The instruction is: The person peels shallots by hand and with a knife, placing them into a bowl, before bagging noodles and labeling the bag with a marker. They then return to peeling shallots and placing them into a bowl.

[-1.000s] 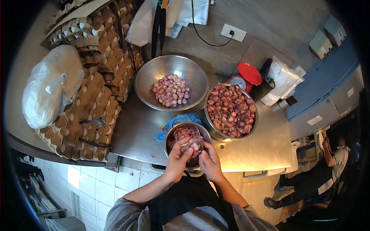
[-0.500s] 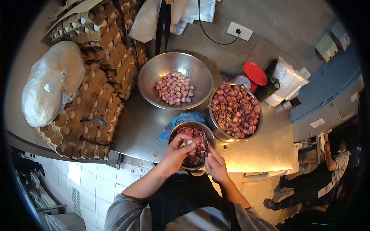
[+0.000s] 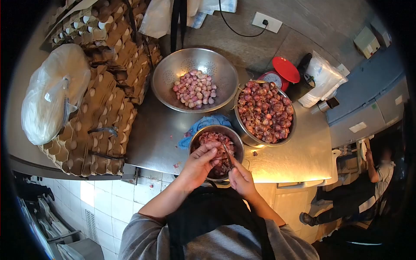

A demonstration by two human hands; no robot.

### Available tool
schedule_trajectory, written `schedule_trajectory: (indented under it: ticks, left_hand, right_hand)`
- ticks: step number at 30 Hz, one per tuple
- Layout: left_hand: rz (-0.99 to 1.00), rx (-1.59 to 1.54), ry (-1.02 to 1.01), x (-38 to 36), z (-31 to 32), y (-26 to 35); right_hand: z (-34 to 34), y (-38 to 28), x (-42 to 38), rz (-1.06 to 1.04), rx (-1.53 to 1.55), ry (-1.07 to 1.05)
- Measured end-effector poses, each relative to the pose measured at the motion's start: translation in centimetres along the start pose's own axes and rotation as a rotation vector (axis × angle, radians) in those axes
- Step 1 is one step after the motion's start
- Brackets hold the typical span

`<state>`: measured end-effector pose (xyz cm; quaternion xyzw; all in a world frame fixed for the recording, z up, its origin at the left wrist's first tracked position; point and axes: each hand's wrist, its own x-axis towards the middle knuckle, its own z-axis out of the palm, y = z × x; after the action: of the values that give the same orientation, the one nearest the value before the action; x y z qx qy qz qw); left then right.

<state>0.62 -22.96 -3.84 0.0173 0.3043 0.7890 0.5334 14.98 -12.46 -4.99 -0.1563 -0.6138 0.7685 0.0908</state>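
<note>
Over the near edge of a small steel bowl [image 3: 239,141] of reddish onion skins [image 3: 216,139], my left hand [image 3: 199,167] is closed, its fingertips pinched; what they hold is hidden. My right hand [image 3: 242,180] grips a small knife [image 3: 228,155], whose blade points up and left over the bowl. Behind the bowl, peeled pinkish shallots [image 3: 195,89] lie in a steel colander [image 3: 162,80]. Unpeeled red shallots [image 3: 265,112] fill a deep steel pot [image 3: 289,132] at the right. A blue cloth [image 3: 203,123] lies behind the small bowl.
Stacked egg trays [image 3: 102,125] and a plastic bag [image 3: 54,95] stand at the left. A red scale [image 3: 286,69] and a white package [image 3: 320,78] are at the back right. Another person [image 3: 368,186] stands far right, beyond the steel table [image 3: 299,162].
The view has shifted slightly, so the bowls appear higher. The whitish piece between my left fingers no longer shows. The knife has tilted further to the left.
</note>
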Motion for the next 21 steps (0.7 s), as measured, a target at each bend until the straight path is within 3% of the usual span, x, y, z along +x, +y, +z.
schedule_trajectory:
  ticks: [4,8,10,21]
  left_hand:
    - [0.075,0.051,0.044,-0.6,1.5,0.1]
    - [0.253,0.193,0.059,-0.4,0.0,-1.4]
    - [0.315,0.262,0.063,-0.5,-0.2,-1.8]
    - [0.367,0.472,0.074,-0.7,-0.3,-3.7]
  right_hand:
    - [0.4,-0.6,-0.5,0.051,-0.113,0.014]
    - [0.2,0.1,-0.3,-0.106,-0.389,0.061]
    - [0.2,-0.2,-0.1,-0.194,-0.387,0.039]
    - [0.8,1.3,1.1,-0.156,-0.101,0.167]
